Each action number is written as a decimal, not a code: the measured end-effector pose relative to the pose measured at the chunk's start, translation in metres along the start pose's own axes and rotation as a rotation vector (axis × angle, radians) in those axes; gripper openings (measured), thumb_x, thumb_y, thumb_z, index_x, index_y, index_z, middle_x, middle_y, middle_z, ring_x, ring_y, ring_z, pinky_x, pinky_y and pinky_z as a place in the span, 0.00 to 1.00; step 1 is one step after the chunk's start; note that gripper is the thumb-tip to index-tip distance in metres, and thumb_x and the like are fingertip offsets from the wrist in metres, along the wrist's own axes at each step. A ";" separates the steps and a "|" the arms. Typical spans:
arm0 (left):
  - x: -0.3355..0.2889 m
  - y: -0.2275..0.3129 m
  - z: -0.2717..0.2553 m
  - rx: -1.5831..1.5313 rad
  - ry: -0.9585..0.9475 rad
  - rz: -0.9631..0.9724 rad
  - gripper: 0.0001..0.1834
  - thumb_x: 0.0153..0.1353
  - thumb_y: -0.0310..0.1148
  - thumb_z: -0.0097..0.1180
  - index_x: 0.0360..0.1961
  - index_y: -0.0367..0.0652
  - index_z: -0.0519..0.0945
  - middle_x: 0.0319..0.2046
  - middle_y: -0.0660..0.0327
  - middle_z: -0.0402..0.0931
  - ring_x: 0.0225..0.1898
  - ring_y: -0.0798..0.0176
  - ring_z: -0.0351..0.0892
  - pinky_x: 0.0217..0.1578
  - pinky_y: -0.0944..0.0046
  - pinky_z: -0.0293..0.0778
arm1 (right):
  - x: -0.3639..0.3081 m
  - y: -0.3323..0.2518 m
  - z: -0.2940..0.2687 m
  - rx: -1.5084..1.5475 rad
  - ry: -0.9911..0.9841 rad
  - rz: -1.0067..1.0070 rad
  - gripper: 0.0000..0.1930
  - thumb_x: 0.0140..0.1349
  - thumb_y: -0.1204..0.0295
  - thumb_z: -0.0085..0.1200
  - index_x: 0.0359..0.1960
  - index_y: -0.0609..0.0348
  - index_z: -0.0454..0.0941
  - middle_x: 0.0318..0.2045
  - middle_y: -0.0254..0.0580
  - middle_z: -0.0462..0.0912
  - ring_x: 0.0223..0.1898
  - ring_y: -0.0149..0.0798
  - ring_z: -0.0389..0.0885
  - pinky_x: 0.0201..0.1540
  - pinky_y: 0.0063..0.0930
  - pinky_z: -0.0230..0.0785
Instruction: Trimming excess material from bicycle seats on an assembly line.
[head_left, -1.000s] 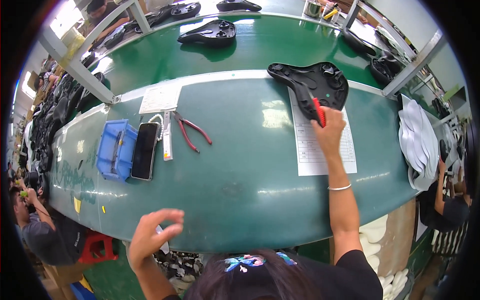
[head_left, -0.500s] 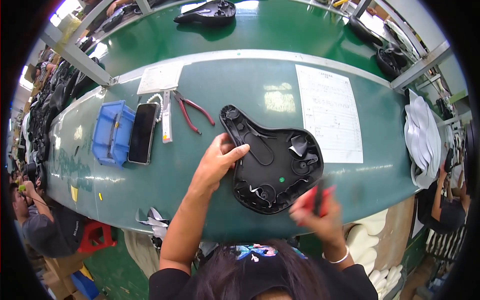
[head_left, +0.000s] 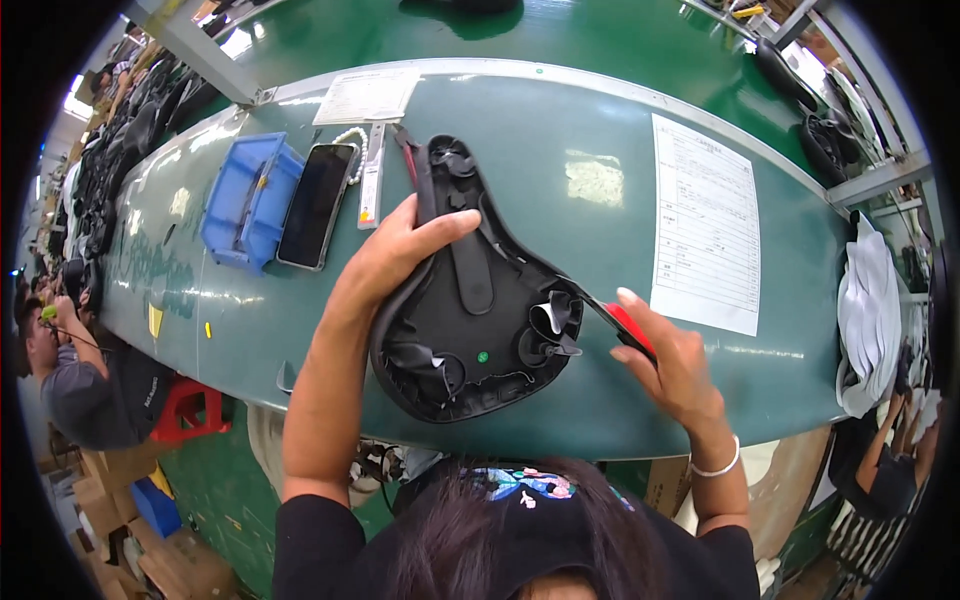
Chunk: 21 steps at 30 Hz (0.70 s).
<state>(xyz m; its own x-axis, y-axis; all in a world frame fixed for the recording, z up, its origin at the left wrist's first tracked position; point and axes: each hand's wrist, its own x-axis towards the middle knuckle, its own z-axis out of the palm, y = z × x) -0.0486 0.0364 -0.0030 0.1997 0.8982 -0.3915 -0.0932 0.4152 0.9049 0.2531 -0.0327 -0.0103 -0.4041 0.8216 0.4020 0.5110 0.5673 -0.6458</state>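
Note:
A black bicycle saddle (head_left: 510, 350) is held underside up over the green workbench, its narrow nose pointing away from me. Loose flaps of cover material stick up inside its wide rear part. My left hand (head_left: 405, 245) grips the left edge near the nose, thumb across the inside and the fingers hidden beneath. In my right hand (head_left: 675, 365) is a red and black cutter knife (head_left: 630, 325), its thin tip at the saddle's right rim. Whether the tip touches the rim or is just beside it, I cannot tell.
A blue bin (head_left: 250, 200), a phone (head_left: 318, 205) and a ruler (head_left: 371, 180) lie left of the saddle; pliers (head_left: 408, 158) are partly hidden behind its nose. A printed sheet (head_left: 705, 220) lies to the right. White pads (head_left: 865, 320) hang at the bench's right end.
The saddle has moved left and turned, its nose now more upright in view. My right hand has brought the knife up to the saddle's right rim. The left hand keeps its hold.

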 end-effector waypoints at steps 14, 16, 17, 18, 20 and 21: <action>0.001 0.000 0.002 0.167 0.098 -0.006 0.21 0.52 0.38 0.58 0.42 0.33 0.73 0.31 0.60 0.75 0.26 0.70 0.76 0.29 0.71 0.74 | -0.042 -0.027 0.025 -0.356 -0.296 0.216 0.34 0.60 0.70 0.56 0.68 0.38 0.56 0.20 0.45 0.69 0.15 0.49 0.71 0.17 0.42 0.64; -0.014 -0.002 0.005 0.136 0.205 -0.008 0.21 0.53 0.37 0.57 0.43 0.33 0.73 0.31 0.61 0.76 0.26 0.71 0.76 0.29 0.71 0.74 | -0.059 -0.046 0.032 -0.314 -0.328 0.322 0.35 0.60 0.70 0.56 0.68 0.42 0.55 0.27 0.50 0.77 0.21 0.53 0.76 0.22 0.45 0.69; -0.018 -0.012 0.003 0.088 0.216 0.013 0.23 0.54 0.38 0.57 0.45 0.32 0.72 0.32 0.60 0.76 0.27 0.70 0.76 0.29 0.71 0.74 | -0.068 -0.055 0.034 -0.217 -0.259 0.374 0.35 0.60 0.71 0.57 0.68 0.45 0.54 0.33 0.52 0.79 0.25 0.55 0.79 0.27 0.45 0.72; -0.023 -0.019 0.004 0.083 0.202 0.017 0.23 0.54 0.38 0.57 0.45 0.32 0.72 0.32 0.60 0.76 0.27 0.70 0.76 0.29 0.71 0.74 | -0.076 -0.063 0.034 -0.120 -0.184 0.433 0.36 0.59 0.72 0.57 0.68 0.48 0.54 0.39 0.53 0.81 0.30 0.57 0.81 0.31 0.45 0.74; -0.039 -0.031 0.003 0.021 0.368 0.077 0.25 0.52 0.40 0.60 0.45 0.31 0.73 0.36 0.56 0.76 0.34 0.67 0.76 0.37 0.67 0.74 | -0.078 -0.066 0.028 -0.099 -0.218 0.488 0.35 0.59 0.73 0.58 0.67 0.51 0.55 0.48 0.53 0.79 0.38 0.57 0.81 0.39 0.43 0.76; -0.049 -0.027 0.004 -0.054 0.360 0.048 0.27 0.52 0.40 0.60 0.47 0.30 0.72 0.38 0.55 0.75 0.36 0.66 0.75 0.39 0.66 0.73 | -0.071 -0.062 0.024 -0.060 -0.214 0.435 0.35 0.59 0.73 0.58 0.67 0.52 0.55 0.48 0.53 0.79 0.40 0.56 0.82 0.40 0.42 0.76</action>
<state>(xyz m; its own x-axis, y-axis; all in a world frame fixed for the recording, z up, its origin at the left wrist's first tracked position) -0.0521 -0.0197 -0.0074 -0.1614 0.9059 -0.3916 -0.1477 0.3701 0.9172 0.2317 -0.1273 -0.0142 -0.2873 0.9568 -0.0435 0.7075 0.1814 -0.6830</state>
